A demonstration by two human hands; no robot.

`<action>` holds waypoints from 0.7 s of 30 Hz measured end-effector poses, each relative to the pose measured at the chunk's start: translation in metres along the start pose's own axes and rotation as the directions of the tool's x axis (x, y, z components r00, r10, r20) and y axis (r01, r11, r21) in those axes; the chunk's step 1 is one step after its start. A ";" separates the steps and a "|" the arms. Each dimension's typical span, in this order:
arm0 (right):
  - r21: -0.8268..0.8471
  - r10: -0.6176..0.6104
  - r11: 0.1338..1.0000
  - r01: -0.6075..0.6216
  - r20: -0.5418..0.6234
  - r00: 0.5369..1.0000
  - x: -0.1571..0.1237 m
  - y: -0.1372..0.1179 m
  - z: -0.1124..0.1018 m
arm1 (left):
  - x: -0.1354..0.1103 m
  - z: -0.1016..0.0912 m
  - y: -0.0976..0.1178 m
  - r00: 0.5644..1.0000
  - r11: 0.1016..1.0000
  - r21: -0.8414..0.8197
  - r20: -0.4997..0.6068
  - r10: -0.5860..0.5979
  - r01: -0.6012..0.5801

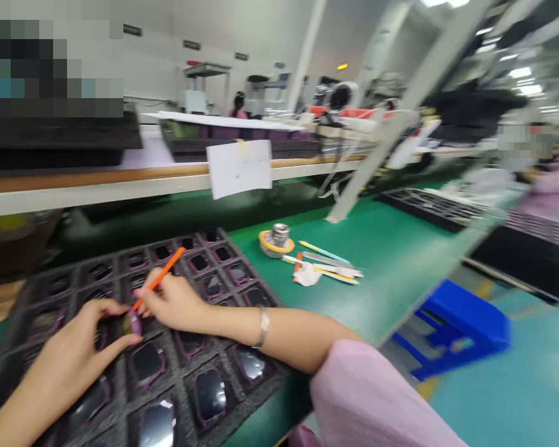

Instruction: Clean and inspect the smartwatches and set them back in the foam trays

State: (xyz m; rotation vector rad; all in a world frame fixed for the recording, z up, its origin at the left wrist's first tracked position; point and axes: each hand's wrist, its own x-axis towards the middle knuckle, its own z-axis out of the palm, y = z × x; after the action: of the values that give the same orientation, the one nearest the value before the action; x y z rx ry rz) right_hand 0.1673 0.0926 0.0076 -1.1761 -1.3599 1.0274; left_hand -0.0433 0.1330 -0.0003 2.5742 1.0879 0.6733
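Left hand [86, 335] closed, fingertips pinching purple-rimmed watch-like device [133, 323] at tray cell, just right of it; device's long axis hidden by fingers. Right hand [172, 302] closed on 1 orange-handled stylus [159, 277], tip at device; left hand nearer. Black foam tray [249, 402]: 20+ cells, exact count unclear. Far right on green table [391, 261]: 1 metal-topped yellow dispenser [277, 241], 1 white cloth [307, 274].

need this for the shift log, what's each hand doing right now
left hand: closed, pinching a small purple-rimmed piece
right hand: closed, holding an orange stick
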 end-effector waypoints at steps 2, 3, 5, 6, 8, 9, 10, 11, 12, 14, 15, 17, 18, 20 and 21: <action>0.040 0.004 0.999 -0.005 0.023 1.000 -0.002 0.006 0.002 | 0.000 -0.005 0.018 1.000 0.999 -0.049 -0.001 -0.014 0.014; 0.054 0.004 0.999 -0.005 0.030 1.000 -0.002 0.009 0.003 | 0.000 -0.006 0.023 1.000 0.997 -0.069 0.012 -0.017 0.018; 0.076 -0.004 0.997 0.001 0.036 0.999 -0.004 0.012 0.003 | 0.001 -0.007 0.028 0.999 0.995 -0.087 0.037 -0.040 0.043; 0.082 -0.008 0.997 0.005 0.036 0.999 -0.005 0.012 0.002 | 0.000 -0.007 0.029 0.997 0.994 -0.100 0.055 -0.048 0.054; 0.086 -0.016 0.996 0.013 0.039 0.999 -0.007 0.012 0.001 | -0.002 -0.008 0.031 0.994 0.988 -0.131 0.082 -0.068 0.078; 0.083 -0.019 0.996 0.015 0.038 0.999 -0.008 0.012 0.000 | -0.003 -0.008 0.033 0.993 0.986 -0.144 0.092 -0.076 0.089; 0.079 -0.020 0.997 0.017 0.038 0.999 -0.009 0.012 0.000 | -0.004 -0.009 0.034 0.992 0.983 -0.155 0.097 -0.083 0.097; 0.074 -0.022 0.997 0.019 0.036 0.999 -0.009 0.011 0.000 | -0.004 -0.009 0.035 0.991 0.981 -0.164 0.099 -0.087 0.102; 0.069 -0.022 0.997 0.020 0.035 0.999 -0.010 0.011 0.000 | -0.004 -0.009 0.036 0.991 0.980 -0.171 0.102 -0.086 0.103; 0.056 -0.024 0.998 0.022 0.034 0.999 -0.011 0.010 0.000 | -0.004 -0.009 0.036 0.991 0.979 -0.179 0.105 -0.081 0.099; 0.048 -0.025 0.999 0.023 0.034 0.999 -0.011 0.010 0.000 | -0.004 -0.009 0.036 0.991 0.978 -0.183 0.107 -0.076 0.095; 0.030 -0.025 0.999 0.024 0.034 0.999 -0.012 0.009 0.000 | -0.004 -0.008 0.036 0.992 0.978 -0.188 0.106 -0.067 0.086; 0.021 -0.024 1.000 0.024 0.035 0.999 -0.012 0.009 0.000 | -0.005 -0.007 0.036 0.993 0.979 -0.188 0.103 -0.060 0.079; 0.003 -0.022 1.000 0.022 0.038 0.999 -0.013 0.008 -0.001 | -0.005 -0.007 0.036 0.994 0.982 -0.179 0.100 -0.041 0.059; -0.004 -0.021 1.000 0.021 0.039 0.999 -0.013 0.008 -0.001 | -0.005 -0.008 0.037 0.995 0.985 -0.164 0.096 -0.030 0.046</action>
State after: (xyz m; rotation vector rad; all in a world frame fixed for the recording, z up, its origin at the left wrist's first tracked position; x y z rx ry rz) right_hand 0.1692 0.0807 -0.0019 -1.1476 -1.4029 1.0378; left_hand -0.0280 0.1052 0.0198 2.4116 1.0045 0.6016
